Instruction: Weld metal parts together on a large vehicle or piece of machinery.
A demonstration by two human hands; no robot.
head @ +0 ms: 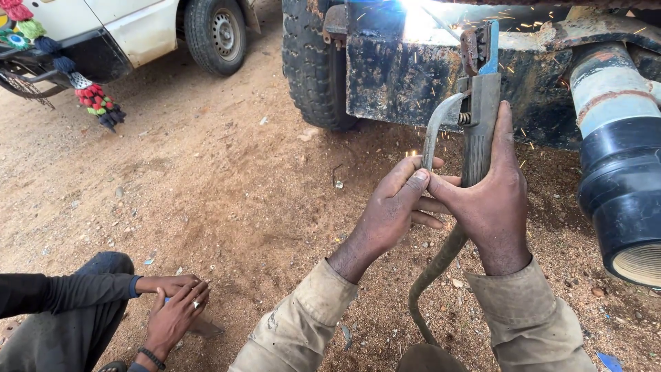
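My right hand (492,196) grips the dark handle of a welding electrode holder (478,103), held upright with its clamp jaws near the top. My left hand (396,207) wraps in from the left and steadies the same handle, its fingers over the curved metal lever. A thick cable (434,275) runs down from the handle between my forearms. Above the holder a bright blue-white arc (420,17) burns against the rusty steel frame (406,76) of a vehicle, throwing orange sparks.
A large black tyre (313,62) stands left of the frame. A wide pipe with a black end (620,186) juts out at right. Another person crouches at lower left, hands (172,303) together. A white vehicle (138,27) is parked behind on sandy ground.
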